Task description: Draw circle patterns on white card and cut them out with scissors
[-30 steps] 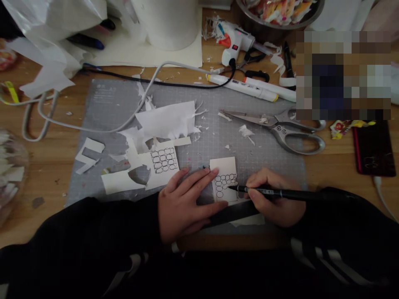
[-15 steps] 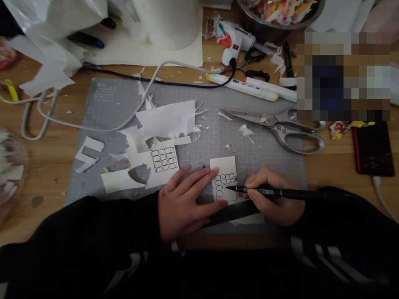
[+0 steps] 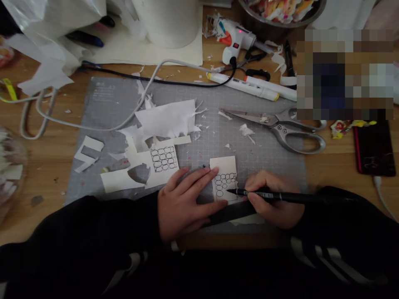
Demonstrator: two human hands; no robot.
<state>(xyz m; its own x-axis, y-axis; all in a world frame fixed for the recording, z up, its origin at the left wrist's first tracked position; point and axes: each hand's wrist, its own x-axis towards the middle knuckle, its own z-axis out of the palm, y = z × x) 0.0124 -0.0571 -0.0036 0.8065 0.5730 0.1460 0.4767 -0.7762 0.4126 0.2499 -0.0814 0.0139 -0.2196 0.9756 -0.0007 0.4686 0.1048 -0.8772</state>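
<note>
A small white paper card lies near the front of the grey cutting mat, with rows of black ovals drawn on its lower part. My left hand lies spread over the card's left and lower edges, its fingers stretched out. In a pinch grip, my right hand holds a black pen, whose tip is at the card among the ovals. Left of the card is a cut paper sheet with a finished-looking grid of ovals. A dark flat strip lies under the card's lower edge.
Metal scissors lie right of centre on the mat. Behind them are white markers, a hot glue gun and a metal bowl. A grey cable crosses the mat's left part. A phone lies far right.
The pen tip has shifted slightly down and right on the card, and another small oval shows there. My left hand stays in place.
</note>
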